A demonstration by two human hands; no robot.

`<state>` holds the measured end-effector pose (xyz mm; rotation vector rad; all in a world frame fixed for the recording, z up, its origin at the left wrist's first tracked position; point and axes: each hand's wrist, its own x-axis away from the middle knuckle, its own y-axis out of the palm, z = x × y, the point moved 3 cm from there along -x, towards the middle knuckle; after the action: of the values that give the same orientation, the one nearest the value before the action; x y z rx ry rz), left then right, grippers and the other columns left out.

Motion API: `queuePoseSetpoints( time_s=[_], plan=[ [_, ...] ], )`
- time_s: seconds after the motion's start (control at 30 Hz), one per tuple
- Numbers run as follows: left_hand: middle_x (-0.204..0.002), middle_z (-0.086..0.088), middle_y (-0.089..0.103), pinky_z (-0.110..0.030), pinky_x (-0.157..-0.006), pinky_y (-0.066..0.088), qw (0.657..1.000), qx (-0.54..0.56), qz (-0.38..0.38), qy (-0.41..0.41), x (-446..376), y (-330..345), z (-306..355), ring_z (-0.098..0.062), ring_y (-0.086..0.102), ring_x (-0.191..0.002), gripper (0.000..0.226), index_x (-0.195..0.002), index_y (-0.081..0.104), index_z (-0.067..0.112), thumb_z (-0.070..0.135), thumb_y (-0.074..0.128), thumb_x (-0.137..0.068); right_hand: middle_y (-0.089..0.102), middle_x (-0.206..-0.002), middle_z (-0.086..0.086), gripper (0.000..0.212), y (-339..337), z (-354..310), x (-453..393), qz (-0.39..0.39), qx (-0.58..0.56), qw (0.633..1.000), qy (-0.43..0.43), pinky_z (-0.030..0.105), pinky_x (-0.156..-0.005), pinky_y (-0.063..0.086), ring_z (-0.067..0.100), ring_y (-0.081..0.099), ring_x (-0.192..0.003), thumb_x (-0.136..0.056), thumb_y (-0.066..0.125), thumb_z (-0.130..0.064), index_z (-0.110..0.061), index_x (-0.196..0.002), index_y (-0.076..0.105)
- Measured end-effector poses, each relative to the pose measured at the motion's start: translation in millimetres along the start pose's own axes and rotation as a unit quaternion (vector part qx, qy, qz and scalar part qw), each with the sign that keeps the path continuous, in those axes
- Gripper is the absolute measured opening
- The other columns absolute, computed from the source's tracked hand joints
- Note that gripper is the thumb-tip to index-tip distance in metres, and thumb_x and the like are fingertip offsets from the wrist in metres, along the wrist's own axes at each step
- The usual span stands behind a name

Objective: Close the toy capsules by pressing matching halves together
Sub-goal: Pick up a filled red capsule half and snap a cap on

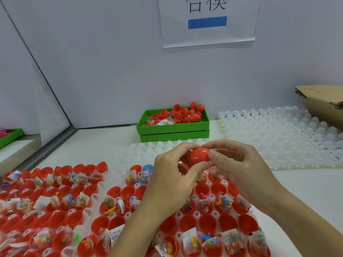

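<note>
A red toy capsule [199, 155] is held in the air between both hands, above the trays. My left hand [172, 175] grips its left side with thumb and fingers curled round it. My right hand [235, 164] pinches its right side, thumb in front. Whether the two halves are fully joined is hidden by the fingers. Below lie white trays [96, 184] filled with several open red capsule halves [206, 222], many holding small bags of coloured toys [225, 201]. One blue half [147, 168] sits among them.
A green bin [172, 127] with loose red halves stands at the back centre. Empty white trays [278, 130] lie at the right, with a cardboard box [323, 101] behind them. A wall with a paper sign [207, 19] closes the back. Another green bin [10, 136] sits at the far left.
</note>
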<state>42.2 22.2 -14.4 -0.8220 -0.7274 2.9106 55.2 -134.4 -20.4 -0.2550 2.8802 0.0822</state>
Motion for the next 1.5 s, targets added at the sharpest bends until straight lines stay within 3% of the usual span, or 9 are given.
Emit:
queuePoseSetpoints(
  time_s=[0.17,0.3,0.4,0.53,0.7,0.87,1.0,1.33,1.5],
  plan=[
    [-0.090,0.015,0.069,-0.014,-0.065,0.053,1.000,0.011,0.001,-0.010,-0.4,-1.6,0.0,-0.006,0.068,-0.083,0.042,-0.116,0.061,0.034,0.035,0.079,-0.078,0.075,-0.083,0.009,0.034,-1.0,0.6,-0.6,0.024,-0.009,1.000,-0.004,0.027,-0.070,0.060,0.021,0.073,-0.078,-0.068,0.070,-0.047,-0.024,-0.091,0.077],
    [-0.093,0.015,0.068,-0.025,-0.068,0.057,1.000,0.026,0.006,-0.009,-1.8,-2.6,-0.9,-0.008,0.067,-0.084,0.033,-0.109,0.064,0.031,0.016,0.077,-0.083,0.073,-0.074,0.012,0.036,1.5,1.2,-2.0,0.021,-0.053,0.998,0.017,0.023,-0.065,0.058,0.023,0.072,-0.069,-0.067,0.068,-0.048,-0.019,-0.085,0.078],
    [-0.093,0.014,0.070,-0.029,-0.073,0.058,0.998,0.056,0.005,-0.018,-1.2,-2.5,-1.4,-0.007,0.068,-0.087,0.025,-0.106,0.066,0.030,0.029,0.074,-0.083,0.072,-0.076,0.018,0.041,2.0,1.5,-2.0,0.009,-0.060,0.998,0.027,0.024,-0.064,0.058,0.026,0.071,-0.068,-0.070,0.067,-0.049,-0.012,-0.085,0.077],
    [-0.088,0.007,0.072,-0.019,-0.066,0.056,0.995,0.093,0.005,-0.028,-1.1,-2.8,-1.6,-0.008,0.069,-0.079,0.017,-0.101,0.069,0.026,0.035,0.071,-0.086,0.074,-0.087,0.012,0.035,0.0,-2.5,-0.1,-0.002,-0.044,0.999,-0.004,0.029,-0.066,0.058,0.026,0.071,-0.076,-0.074,0.068,-0.040,-0.015,-0.098,0.075],
    [-0.084,0.004,0.073,-0.026,-0.069,0.059,0.995,0.093,-0.011,-0.038,-1.1,-2.1,-1.8,-0.010,0.071,-0.076,0.026,-0.099,0.070,0.025,0.047,0.064,-0.085,0.077,-0.089,0.001,0.027,0.7,-8.0,2.6,0.012,0.022,0.998,-0.054,0.019,-0.064,0.056,0.013,0.073,-0.075,-0.076,0.067,-0.027,-0.019,-0.099,0.076],
    [-0.094,0.010,0.070,-0.024,-0.070,0.058,0.994,0.102,-0.020,-0.025,-1.2,-4.2,0.3,-0.012,0.069,-0.088,0.033,-0.115,0.063,0.030,0.035,0.071,-0.084,0.076,-0.084,0.006,0.023,-0.2,-5.2,0.6,0.017,0.014,0.998,-0.051,0.025,-0.070,0.058,0.018,0.069,-0.070,-0.079,0.065,-0.035,-0.024,-0.095,0.079],
    [-0.096,0.008,0.071,-0.023,-0.070,0.058,0.992,0.127,-0.020,-0.008,-1.4,-5.9,1.9,-0.011,0.068,-0.090,0.027,-0.113,0.068,0.026,0.017,0.072,-0.088,0.072,-0.073,0.010,0.025,0.0,-3.9,0.7,0.002,-0.002,0.999,-0.044,0.024,-0.067,0.056,0.018,0.067,-0.064,-0.078,0.066,-0.036,-0.024,-0.097,0.077],
    [-0.091,0.007,0.070,-0.029,-0.073,0.059,0.989,0.146,-0.017,-0.013,-2.0,-1.5,-1.4,-0.014,0.068,-0.088,0.015,-0.097,0.068,0.027,0.029,0.071,-0.082,0.071,-0.066,0.007,0.025,5.4,-6.3,2.9,-0.011,-0.008,0.999,-0.053,0.021,-0.059,0.054,0.017,0.068,-0.058,-0.077,0.066,-0.040,-0.020,-0.089,0.076],
    [-0.089,0.001,0.069,-0.031,-0.071,0.060,0.988,0.150,-0.039,-0.010,-0.9,-3.7,-0.9,-0.017,0.069,-0.086,0.024,-0.108,0.064,0.025,0.028,0.070,-0.085,0.070,-0.065,0.010,0.027,5.1,-6.8,3.3,-0.006,-0.017,0.999,-0.040,0.024,-0.057,0.057,0.022,0.068,-0.056,-0.076,0.066,-0.041,-0.018,-0.086,0.076]
  ],
)
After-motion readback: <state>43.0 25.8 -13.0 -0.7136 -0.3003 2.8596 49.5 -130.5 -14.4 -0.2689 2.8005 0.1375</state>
